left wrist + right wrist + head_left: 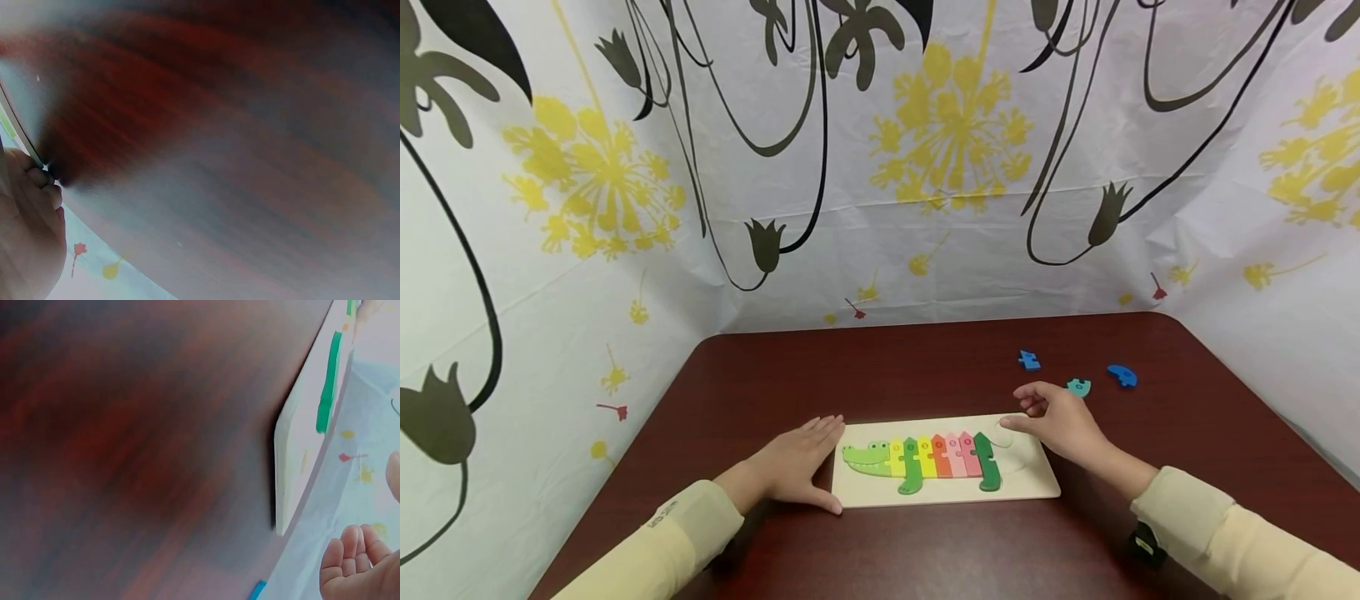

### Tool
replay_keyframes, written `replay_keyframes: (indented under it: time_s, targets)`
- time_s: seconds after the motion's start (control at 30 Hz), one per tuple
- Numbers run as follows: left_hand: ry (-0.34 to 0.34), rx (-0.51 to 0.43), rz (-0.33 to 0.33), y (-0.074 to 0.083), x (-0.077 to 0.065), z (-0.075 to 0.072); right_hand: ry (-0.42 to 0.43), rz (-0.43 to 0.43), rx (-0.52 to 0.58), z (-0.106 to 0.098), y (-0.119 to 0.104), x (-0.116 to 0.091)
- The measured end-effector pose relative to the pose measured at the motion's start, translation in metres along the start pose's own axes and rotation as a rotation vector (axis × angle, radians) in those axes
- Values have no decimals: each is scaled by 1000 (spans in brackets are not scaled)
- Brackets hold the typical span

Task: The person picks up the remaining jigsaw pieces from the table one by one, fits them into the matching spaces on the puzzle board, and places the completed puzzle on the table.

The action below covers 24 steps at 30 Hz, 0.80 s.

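Clock read from the person's side, 12 pointing away. Left hand: fingers straight, side by side, thumb spread; spans the 9 o'clock end of the board, which lies flat, long axis 9 to 3. Croc in it, head at 9; past the last green leg, a bare outline toward 3. Right hand: thumb and fingers apart, fingers loosely bent, I see nothing between them; at the board's far corner. Key relation, my judgement: outline about 6 o'clock from these fingertips, loose pieces 12 to 3. Blue piece near 12; teal piece between 2 and 3, contact unclear; curved piece similar, farther, long axis 10 to 4. Right hand nearer to all.
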State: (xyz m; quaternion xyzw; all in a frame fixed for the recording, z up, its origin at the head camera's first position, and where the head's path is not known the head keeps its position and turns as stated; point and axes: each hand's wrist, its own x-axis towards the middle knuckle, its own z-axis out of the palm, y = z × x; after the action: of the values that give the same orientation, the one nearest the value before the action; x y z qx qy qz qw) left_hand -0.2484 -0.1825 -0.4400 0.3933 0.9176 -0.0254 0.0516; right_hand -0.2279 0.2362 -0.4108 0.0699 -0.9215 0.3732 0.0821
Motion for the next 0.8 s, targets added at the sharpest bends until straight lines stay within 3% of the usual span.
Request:
replay_keyframes:
  time_s: [0.8]
  targets:
    - [-2, 6, 0, -1, 0, 0, 71, -6, -1, -27, 23, 34]
